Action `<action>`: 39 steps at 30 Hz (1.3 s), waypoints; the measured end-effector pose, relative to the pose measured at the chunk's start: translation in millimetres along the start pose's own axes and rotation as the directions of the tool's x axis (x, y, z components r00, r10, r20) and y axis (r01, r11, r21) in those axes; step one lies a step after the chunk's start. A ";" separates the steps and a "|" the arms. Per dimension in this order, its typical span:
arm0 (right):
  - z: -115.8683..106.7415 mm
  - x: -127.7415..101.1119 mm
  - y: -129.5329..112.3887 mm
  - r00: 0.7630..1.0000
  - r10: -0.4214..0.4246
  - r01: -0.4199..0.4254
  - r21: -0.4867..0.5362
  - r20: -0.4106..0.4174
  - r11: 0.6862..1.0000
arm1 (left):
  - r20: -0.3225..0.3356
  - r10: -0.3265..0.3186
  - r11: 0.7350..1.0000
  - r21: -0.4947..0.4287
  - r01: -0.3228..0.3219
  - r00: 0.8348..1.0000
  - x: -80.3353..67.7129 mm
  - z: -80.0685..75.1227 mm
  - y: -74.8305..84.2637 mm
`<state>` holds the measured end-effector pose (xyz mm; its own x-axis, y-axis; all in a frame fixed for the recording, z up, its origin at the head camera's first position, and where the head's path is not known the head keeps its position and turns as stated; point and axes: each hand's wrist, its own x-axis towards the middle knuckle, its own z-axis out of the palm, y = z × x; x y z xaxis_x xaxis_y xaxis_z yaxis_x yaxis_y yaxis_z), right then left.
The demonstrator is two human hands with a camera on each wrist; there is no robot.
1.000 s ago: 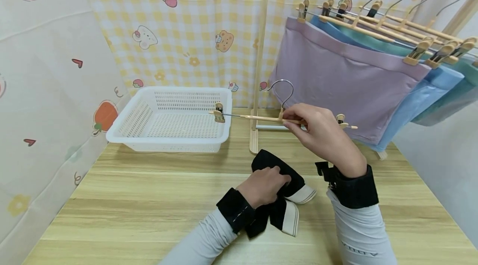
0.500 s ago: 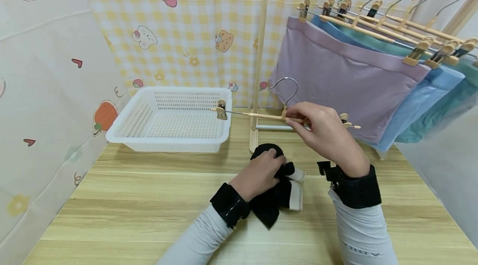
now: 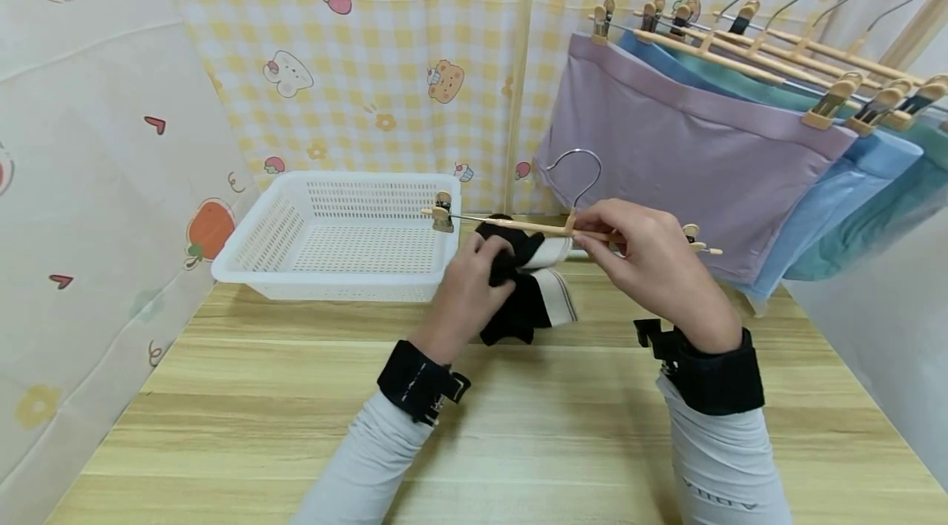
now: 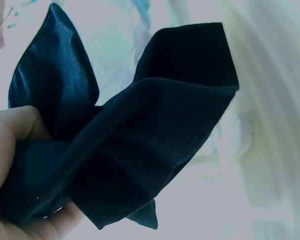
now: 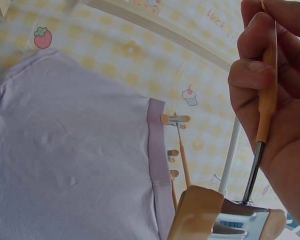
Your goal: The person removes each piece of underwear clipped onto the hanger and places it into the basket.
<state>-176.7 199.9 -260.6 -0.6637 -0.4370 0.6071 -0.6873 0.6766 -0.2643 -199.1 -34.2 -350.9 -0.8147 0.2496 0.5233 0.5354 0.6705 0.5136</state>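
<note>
Between both hands, the left hand [image 3: 467, 286] grips black shorts [image 3: 522, 282] while right fingers [image 3: 600, 230] pinch the hanger [image 3: 518, 226]; best feed the waistband (striped) squarely into the clip [image 3: 442, 217].

"LUC" on checked backdrop [image 3: 385, 31], cut off

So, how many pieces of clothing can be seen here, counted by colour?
Purple garment: 1, hanging
Blue garment: 1, hanging
Teal garment: 1, hanging
Black garment: 1, gripped by the left hand
Total in view: 4
</note>
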 end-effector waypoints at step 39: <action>-1.2 -1.3 -1.0 1.000 -0.009 0.009 0.007 -0.015 1.000 | -0.358 -0.660 0.746 -0.410 0.524 0.660 -0.9 -109.0 -85.1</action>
<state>-174.8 200.5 -260.3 -0.6532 -0.4340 0.6205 -0.6953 0.6684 -0.2644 -219.7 -167.5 -320.9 -0.8118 -0.5280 0.2495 0.0635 0.3449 0.9365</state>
